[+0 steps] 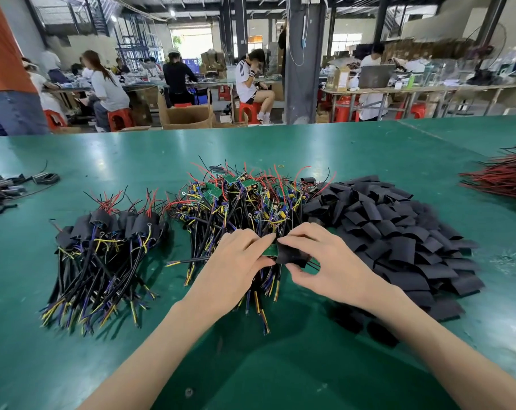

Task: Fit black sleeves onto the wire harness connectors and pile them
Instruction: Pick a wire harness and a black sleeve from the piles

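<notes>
Two hands met low over the green worktop (280,365). The left hand (236,257) pinched a small green board (270,250) with wires hanging from it. The right hand (327,261) pinched a black sleeve (292,255) and held its open end at the board's edge. Each grip was tight on its own piece. The sleeve looked flat, soft and dull black. It covered only a little of the board, so this one seemed just begun. Just beyond, to the left, lay a small pile of finished harnesses (109,229) with sleeves on. In the middle sat a bigger heap of bare harnesses (245,199), and to the right a big heap of loose sleeves (398,232). Most of the job looked left to do. Farther off, red wires (505,176) lay by the right edge.
</notes>
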`<state>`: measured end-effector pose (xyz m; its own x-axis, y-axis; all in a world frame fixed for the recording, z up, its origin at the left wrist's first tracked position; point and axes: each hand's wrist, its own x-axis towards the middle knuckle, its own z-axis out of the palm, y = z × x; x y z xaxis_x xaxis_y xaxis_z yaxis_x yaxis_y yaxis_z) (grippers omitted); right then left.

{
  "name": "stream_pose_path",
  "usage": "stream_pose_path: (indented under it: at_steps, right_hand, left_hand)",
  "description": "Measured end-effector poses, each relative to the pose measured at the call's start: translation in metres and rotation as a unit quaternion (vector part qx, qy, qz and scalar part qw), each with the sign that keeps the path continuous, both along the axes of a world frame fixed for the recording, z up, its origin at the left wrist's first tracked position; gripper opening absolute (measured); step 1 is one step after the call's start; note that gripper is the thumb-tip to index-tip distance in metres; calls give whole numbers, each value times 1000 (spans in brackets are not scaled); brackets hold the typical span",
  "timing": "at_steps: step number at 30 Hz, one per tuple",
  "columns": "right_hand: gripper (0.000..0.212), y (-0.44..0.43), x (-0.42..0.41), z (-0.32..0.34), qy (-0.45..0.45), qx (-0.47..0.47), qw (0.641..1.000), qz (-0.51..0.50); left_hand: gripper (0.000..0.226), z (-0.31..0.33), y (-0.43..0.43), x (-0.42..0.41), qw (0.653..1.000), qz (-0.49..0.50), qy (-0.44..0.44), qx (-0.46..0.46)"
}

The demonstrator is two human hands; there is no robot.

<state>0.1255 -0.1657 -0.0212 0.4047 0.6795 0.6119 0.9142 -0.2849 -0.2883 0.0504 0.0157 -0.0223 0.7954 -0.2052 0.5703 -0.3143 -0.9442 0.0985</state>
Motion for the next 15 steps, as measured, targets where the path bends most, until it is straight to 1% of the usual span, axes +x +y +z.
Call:
stream_pose_path:
  at_steps: [5,7,9,11,15]
  right_hand:
    - [34,-4,0,6,125,14,992,16]
    - [33,-6,1,8,179,24,983,20]
    - [31,-8,2,10,209,20,977,21]
    - [30,-9,2,12,208,22,978,20]
    - [32,-5,-1,11,130,22,991,21]
  left_hand:
    - [48,-4,1,-1,998,-39,42,9]
    - [44,-4,0,-1,996,-40,62,-46]
    - [29,-2,-1,-2,990,-28,71,-119]
    - [16,-1,-2,-2,987,-18,81,-137]
    - [13,2,-3,-3,988,-20,80,-134]
